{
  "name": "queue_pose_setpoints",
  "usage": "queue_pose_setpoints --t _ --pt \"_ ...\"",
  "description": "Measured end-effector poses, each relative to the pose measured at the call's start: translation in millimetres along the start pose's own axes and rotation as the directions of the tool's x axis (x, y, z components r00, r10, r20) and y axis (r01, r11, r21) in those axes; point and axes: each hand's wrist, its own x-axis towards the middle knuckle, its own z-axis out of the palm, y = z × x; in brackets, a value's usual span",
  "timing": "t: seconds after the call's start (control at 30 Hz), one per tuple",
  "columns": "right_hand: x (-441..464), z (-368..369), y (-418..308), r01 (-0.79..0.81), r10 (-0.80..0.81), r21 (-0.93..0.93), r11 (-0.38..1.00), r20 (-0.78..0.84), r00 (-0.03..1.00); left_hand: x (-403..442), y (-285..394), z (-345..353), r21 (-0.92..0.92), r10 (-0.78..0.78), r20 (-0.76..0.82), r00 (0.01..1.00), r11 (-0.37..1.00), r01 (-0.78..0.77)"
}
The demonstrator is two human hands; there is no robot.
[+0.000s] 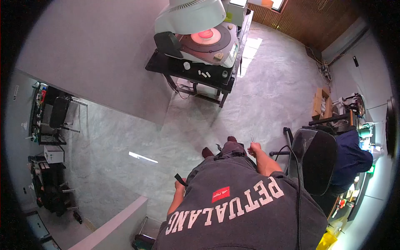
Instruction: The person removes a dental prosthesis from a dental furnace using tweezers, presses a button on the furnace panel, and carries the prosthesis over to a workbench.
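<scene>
My right hand [254, 148] is low beside my right hip, its fingers closed around a slim silvery pointed tool [252, 138] that sticks up past the fist; its exact kind is too small to make out. At my left side hangs my left hand [179, 186], partly hidden by my dark shirt. A short flat black strip [181, 179] shows at its fingers, and they seem curled on it. My dark shirt [246, 221] with white lettering and a red patch fills the lower view.
Ahead stands a black table [196, 75] with a white machine [196, 16] and lit round plate. A black chair [314, 160] is close on my right, by a cluttered workbench [358, 183]. A cardboard box [321, 104] lies beyond. A low partition [116, 225] is on my left.
</scene>
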Motion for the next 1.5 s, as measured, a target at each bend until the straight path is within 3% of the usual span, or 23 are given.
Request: queue_pose_setpoints --t 0.07,0.17,0.27,0.33,0.4,0.47,0.57,0.67,0.77,0.87,0.97,1.27,1.37,1.5 --pt "2.4 -0.6 1.7 -0.009 0.009 0.001 1.000 0.005 1.000 -1.2 -0.3 0.4 0.017 -0.018 -0.026 0.999 1.000 0.019" --pt "-11.1 2.1 -4.8 -0.008 0.008 0.017 1.000 0.002 1.000 10.9 -9.9 -2.9 -0.150 0.005 0.041 0.999 0.989 0.001" --pt "5.1 4.3 1.6 -0.031 0.031 0.034 0.999 0.002 1.000 -36.6 29.1 -9.6 -0.018 0.117 -0.027 0.993 0.993 -0.117" --pt "2.2 3.7 1.8 -0.022 0.022 0.020 1.000 -0.007 1.000 -48.2 35.8 -11.6 -0.067 0.154 -0.008 0.988 0.986 -0.154" --pt "0.4 2.4 1.4 -0.017 0.017 0.008 1.000 -0.006 1.000 -49.2 40.2 -9.6 -0.029 0.092 -0.009 0.996 0.995 -0.092" --pt "-0.4 1.3 1.3 -0.017 0.017 -0.002 1.000 0.008 1.000 -10.7 15.4 -2.9 0.095 -0.066 -0.045 0.997 0.993 0.070" --pt "1.8 1.9 3.8 0.007 -0.007 0.018 1.000 0.003 1.000 0.5 -3.4 -1.7 0.002 0.075 -0.029 0.997 0.997 -0.074" --pt "7.6 1.9 6.7 0.014 -0.014 0.014 1.000 -0.003 1.000 -7.1 3.5 -3.6 -0.007 0.043 -0.012 0.999 0.999 -0.043" --pt "4.5 1.1 5.0 0.003 -0.003 0.012 1.000 -0.014 1.000 -7.5 6.6 -4.3 0.124 0.068 -0.032 0.997 0.990 -0.064" --pt "16.3 0.5 8.7 -0.009 0.009 0.017 1.000 -0.002 1.000 -18.9 15.3 -3.1 0.097 0.023 -0.051 0.998 0.995 -0.018" --pt "6.8 -2.6 4.7 -0.021 0.021 0.016 1.000 0.029 0.999 -9.6 4.6 -0.5 -0.081 0.034 -0.009 0.999 0.996 -0.035" --pt "9.7 -5.2 7.5 -0.006 0.006 0.016 1.000 0.024 1.000 -7.5 3.2 -0.9 -0.014 0.001 -0.024 1.000 1.000 -0.001" --pt "12.5 -4.1 7.8 -0.009 0.009 0.014 1.000 0.010 1.000 7.3 -11.0 -1.5 0.073 0.125 -0.010 0.992 0.990 -0.124" --pt "10.9 -4.6 6.4 -0.009 0.009 -0.023 1.000 -0.001 1.000 -16.0 10.4 -5.0 0.047 0.106 -0.001 0.994 0.993 -0.105"
